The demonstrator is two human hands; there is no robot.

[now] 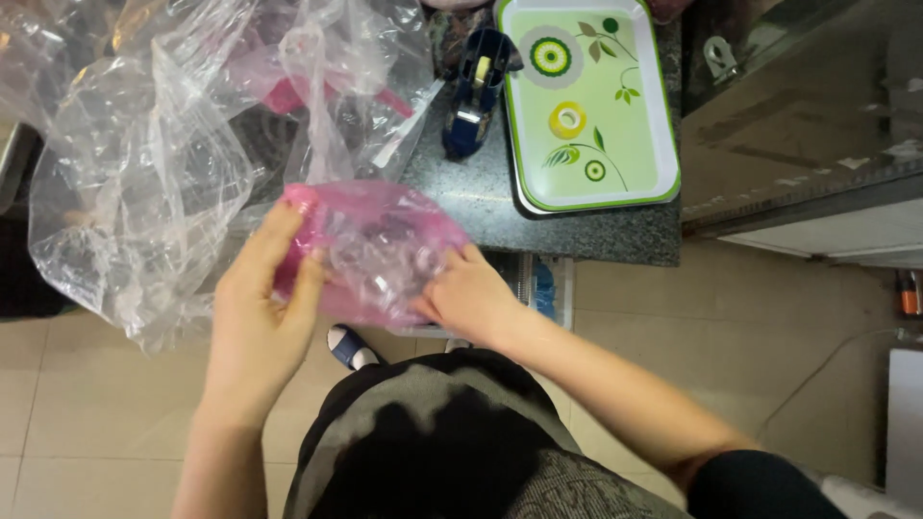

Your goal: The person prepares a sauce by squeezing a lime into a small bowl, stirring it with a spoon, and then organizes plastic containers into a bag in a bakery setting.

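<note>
At the near edge of the granite counter (577,231), roughly centre-frame, a pink plastic container (370,252) is held between both hands, wrapped in a clear plastic bag (144,163) whose loose bulk billows away toward 10 o'clock.

Grip state: the left hand (260,308) cups the container's end at 9 o'clock, fingers curled up and over the rim and pressed against the film. The right hand (471,296) bears on the opposite end at 4 o'clock, fingers closed down on the wrapped surface; whether it pinches film alone or the container beneath cannot be told.

Orientation: the container's long axis runs approximately 9 to 3 o'clock, slightly tilted, with the far edge toward 12. Which face is its opening cannot be determined through the film.

Handling judgement: the container looks light and fairly stiff. The film is soft, thin and probably slippery, so it may slide over the plastic. Hold is best taken at the two ends of the container, through the film, rather than on loose film.

Surroundings: a blue tape dispenser (476,91) stands at 12 o'clock. A green floral tray (586,101) lies just beside it at 1 o'clock, carrying a small tape roll (567,120).
</note>
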